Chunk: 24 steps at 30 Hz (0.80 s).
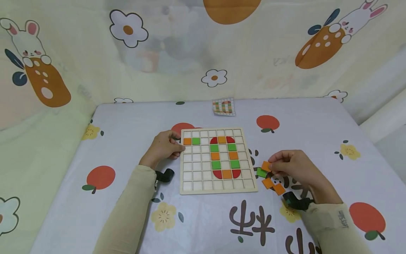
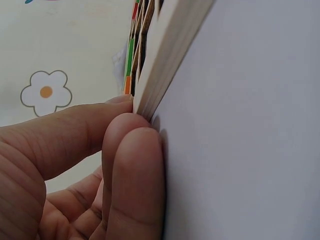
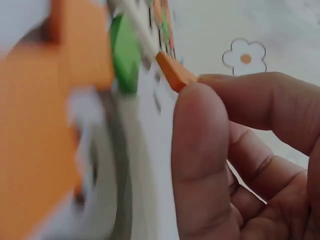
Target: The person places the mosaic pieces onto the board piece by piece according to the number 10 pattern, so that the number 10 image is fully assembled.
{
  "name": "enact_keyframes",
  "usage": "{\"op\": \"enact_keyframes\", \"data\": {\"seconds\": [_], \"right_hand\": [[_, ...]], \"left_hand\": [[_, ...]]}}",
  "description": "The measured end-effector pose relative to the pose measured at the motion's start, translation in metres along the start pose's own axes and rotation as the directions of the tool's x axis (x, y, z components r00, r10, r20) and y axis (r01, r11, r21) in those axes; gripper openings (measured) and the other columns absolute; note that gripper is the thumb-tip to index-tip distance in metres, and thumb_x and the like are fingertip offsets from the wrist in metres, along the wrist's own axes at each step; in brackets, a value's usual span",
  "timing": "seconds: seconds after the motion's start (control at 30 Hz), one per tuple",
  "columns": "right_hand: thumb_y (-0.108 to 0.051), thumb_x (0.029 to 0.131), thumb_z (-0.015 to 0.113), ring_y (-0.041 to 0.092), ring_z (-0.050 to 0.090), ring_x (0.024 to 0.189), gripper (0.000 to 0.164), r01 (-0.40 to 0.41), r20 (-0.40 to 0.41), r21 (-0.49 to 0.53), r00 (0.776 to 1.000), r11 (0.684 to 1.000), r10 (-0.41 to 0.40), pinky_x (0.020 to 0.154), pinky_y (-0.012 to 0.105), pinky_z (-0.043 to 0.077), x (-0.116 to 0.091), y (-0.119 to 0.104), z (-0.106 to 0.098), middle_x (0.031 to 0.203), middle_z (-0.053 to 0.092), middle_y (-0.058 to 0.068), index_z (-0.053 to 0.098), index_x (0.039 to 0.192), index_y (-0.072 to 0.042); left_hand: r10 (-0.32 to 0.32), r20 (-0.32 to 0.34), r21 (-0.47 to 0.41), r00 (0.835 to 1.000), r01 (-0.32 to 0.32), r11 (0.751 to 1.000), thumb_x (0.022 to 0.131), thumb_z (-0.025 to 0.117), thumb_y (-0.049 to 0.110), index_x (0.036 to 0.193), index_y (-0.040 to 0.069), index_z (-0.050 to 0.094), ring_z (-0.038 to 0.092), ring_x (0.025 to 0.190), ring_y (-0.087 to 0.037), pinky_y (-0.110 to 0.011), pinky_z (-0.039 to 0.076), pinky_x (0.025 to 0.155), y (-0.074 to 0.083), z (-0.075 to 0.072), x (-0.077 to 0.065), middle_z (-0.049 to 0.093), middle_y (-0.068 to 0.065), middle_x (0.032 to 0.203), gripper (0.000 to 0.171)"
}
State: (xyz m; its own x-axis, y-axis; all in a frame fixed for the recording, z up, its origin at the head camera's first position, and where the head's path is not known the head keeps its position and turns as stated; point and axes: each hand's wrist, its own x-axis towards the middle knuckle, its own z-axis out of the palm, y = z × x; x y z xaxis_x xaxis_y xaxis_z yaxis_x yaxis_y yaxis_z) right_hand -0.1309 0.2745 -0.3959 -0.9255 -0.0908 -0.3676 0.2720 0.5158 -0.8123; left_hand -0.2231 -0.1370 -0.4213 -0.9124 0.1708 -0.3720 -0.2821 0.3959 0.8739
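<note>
A square wooden grid board (image 1: 219, 191) lies flat on the table, with red, green and orange tiles forming a ring on its right part. An orange tile (image 1: 187, 141) and a green tile (image 1: 196, 141) sit side by side near its upper left. My left hand (image 1: 162, 148) holds the board's left edge, its fingertips touching the rim (image 2: 155, 75). To the right of the board, my right hand (image 1: 293, 167) pinches an orange square tile (image 3: 174, 71) between thumb and forefinger. Below that hand are a loose green tile (image 1: 261, 172) and loose orange tiles (image 1: 279, 189).
A small printed card (image 1: 224, 107) with a coloured grid pattern lies behind the board, near the table's back edge. The tablecloth (image 1: 127, 215) is white with printed fruit and flowers. A patterned curtain (image 1: 177, 53) hangs behind the table.
</note>
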Motion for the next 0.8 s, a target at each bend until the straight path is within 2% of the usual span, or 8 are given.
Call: {"op": "enact_keyframes", "data": {"seconds": [0.27, 0.53, 0.8], "right_hand": [[-0.009, 0.099, 0.069, 0.019, 0.070, 0.077, 0.027, 0.005, 0.079, 0.110, 0.997, 0.994, -0.013, 0.075, 0.030, 0.064, 0.026, -0.030, 0.021, 0.098, 0.072, 0.013, 0.065, 0.119, 0.009], [-0.008, 0.098, 0.072, 0.019, 0.070, 0.078, 0.022, -0.006, 0.124, 0.156, 0.992, 0.988, -0.013, 0.076, 0.029, 0.064, 0.053, -0.061, 0.048, 0.098, 0.072, 0.012, 0.067, 0.113, 0.007], [-0.005, 0.097, 0.071, 0.019, 0.070, 0.074, 0.018, 0.029, 0.209, 0.182, 0.976, 0.983, -0.067, 0.073, 0.030, 0.064, 0.080, -0.085, 0.076, 0.093, 0.072, 0.015, 0.069, 0.110, 0.008]], "left_hand": [[-0.001, -0.003, 0.008, 1.000, 0.001, 1.000, 0.088, 0.083, 0.004, 0.129, 0.002, 0.059, 0.066, 0.062, -0.015, -0.025, 0.061, 0.061, 0.000, 0.000, 0.000, 0.065, -0.011, 0.090, 0.047], [-0.015, -0.002, 0.003, 1.000, 0.015, 1.000, 0.088, 0.083, 0.004, 0.129, 0.002, 0.059, 0.065, 0.062, -0.015, -0.025, 0.061, 0.061, 0.001, 0.001, -0.001, 0.065, -0.010, 0.090, 0.047], [-0.027, 0.008, -0.009, 1.000, 0.027, 1.000, 0.088, 0.083, 0.005, 0.129, 0.003, 0.059, 0.065, 0.063, -0.016, -0.025, 0.061, 0.062, 0.003, 0.000, -0.002, 0.064, -0.010, 0.091, 0.048]]}}
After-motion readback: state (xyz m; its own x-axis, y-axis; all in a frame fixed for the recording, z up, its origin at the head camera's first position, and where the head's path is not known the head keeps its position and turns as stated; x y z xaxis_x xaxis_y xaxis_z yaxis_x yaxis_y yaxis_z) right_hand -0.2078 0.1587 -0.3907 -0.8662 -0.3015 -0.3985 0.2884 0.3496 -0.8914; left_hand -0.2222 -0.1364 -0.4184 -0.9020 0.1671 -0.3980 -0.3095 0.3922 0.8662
